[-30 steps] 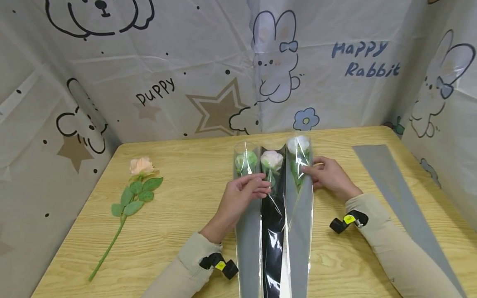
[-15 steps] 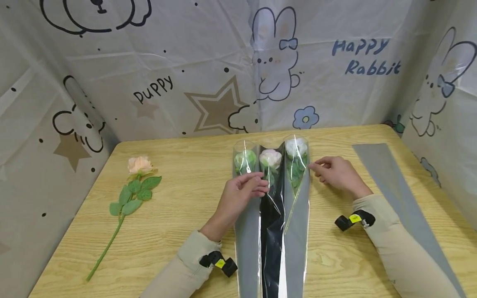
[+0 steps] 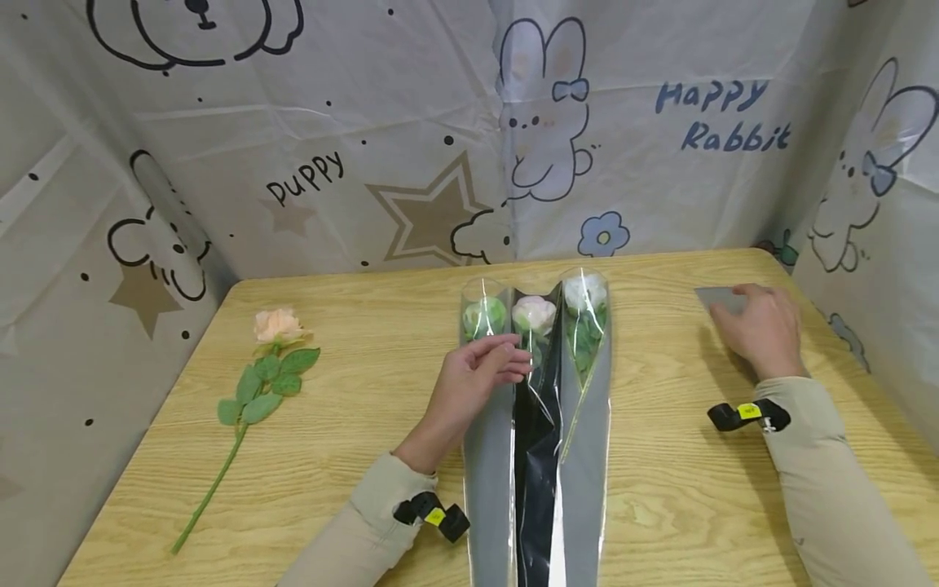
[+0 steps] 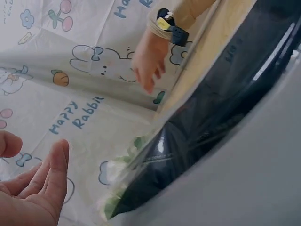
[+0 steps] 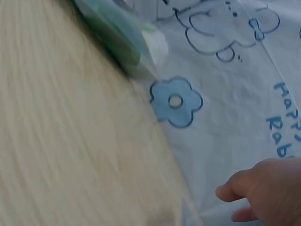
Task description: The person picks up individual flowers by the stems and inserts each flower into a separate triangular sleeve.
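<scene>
Three wrapped flowers lie side by side: a green-white one [image 3: 484,314] in a grey sleeve, a pale pink one [image 3: 534,313] in a black sleeve [image 3: 538,456], and a white one [image 3: 585,292] in a grey sleeve [image 3: 584,489]. My left hand [image 3: 469,387] is over the left and middle sleeves; in the left wrist view its thumb and fingers are apart with nothing between them. At the right, my right hand [image 3: 763,330] is over the top end of a flat grey sleeve [image 3: 715,297], most of which the hand and forearm hide. Whether it touches the sleeve is unclear.
A loose peach rose [image 3: 277,326] with a leafy green stem [image 3: 213,481] lies on the left of the wooden table [image 3: 352,456]. Printed cloth [image 3: 411,106] stands behind the table and along both sides.
My right hand has left the white flower's sleeve and moved right to the flat grey sleeve. The left hand has stayed nearly in place.
</scene>
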Available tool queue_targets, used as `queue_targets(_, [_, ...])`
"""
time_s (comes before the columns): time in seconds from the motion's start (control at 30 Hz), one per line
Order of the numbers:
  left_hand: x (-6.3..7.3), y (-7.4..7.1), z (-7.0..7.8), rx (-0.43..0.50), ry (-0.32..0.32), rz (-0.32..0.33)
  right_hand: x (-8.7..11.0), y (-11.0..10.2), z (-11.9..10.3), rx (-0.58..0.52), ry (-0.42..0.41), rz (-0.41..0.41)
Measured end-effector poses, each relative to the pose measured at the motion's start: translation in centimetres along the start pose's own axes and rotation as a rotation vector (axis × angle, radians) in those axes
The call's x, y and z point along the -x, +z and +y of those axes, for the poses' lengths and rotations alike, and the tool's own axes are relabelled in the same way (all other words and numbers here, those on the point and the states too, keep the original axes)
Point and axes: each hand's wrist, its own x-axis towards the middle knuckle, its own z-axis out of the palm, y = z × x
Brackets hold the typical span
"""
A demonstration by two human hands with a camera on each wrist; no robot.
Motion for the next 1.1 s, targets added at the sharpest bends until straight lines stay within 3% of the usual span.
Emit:
queue_targets(0.2, [-0.7, 0.3, 0.5, 0.015, 0.033, -0.024, -0.2, 0.3, 2.2, 0.116, 0.075, -0.096])
queue_targets(0.33, [-0.8, 0.4, 0.6, 0.018, 0.021, -0.039, -0.3, 1.1, 2.8, 0.156, 0.120, -0.110])
queue_targets(0.53, [-0.8, 0.3, 0.6, 0.002, 0.004, -0.053, -0.4, 1.6, 2.9, 0.149, 0.054, -0.050])
queue_targets(0.8, [-0.7, 0.1, 0.4, 0.001, 0.026, -0.067, -0.6, 1.5, 2.6, 0.099, -0.005, 0.005])
queue_targets(1.1, [-0.6, 0.3, 0.0, -0.009, 0.010, -0.055, -0.1, 0.8, -0.2, -0.014, -0.068, 0.012])
